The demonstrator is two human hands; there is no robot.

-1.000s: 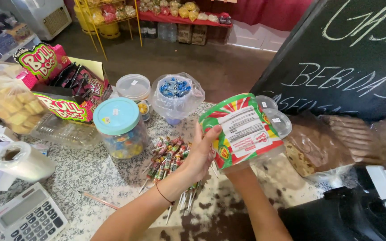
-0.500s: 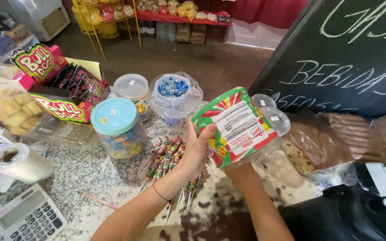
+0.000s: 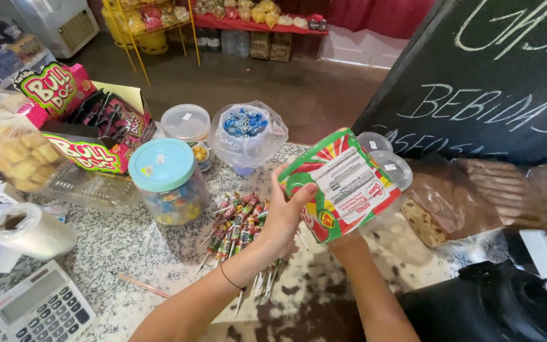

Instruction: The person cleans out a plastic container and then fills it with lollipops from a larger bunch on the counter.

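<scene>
A: While the left hand (image 3: 284,212) grips the candy bag (image 3: 340,183), note its state: fingers wrapped on the near-left edge, thumb pressed flat on the front, closed on the pack.

B: And the right hand (image 3: 343,239)?

A: Mostly hidden beneath the bag. Only wrist and forearm show, so whether it is closed or spread, I cannot tell. It appears to support the underside.

B: Where is the bag?

A: Held in the air, tilted, label side up, above the speckled worktop (image 3: 115,253). Not touching anything below.

B: What lies under it?

A: A pile of wrapped lollipops (image 3: 238,225) just left of the hand. Behind the bag, two clear lidded tubs (image 3: 387,161). Further left, a jar with a teal lid (image 3: 166,180) and a clear bag of blue sweets (image 3: 246,133). Nearer the edge, a pencil (image 3: 140,285), a calculator (image 3: 39,307) and a roll of clear bags (image 3: 30,229).

B: Advice on the hold?

A: Judgement only: a soft full pack sags, so support from below matters; keep the thumb firm on the front and stay clear of the tubs behind.
</scene>
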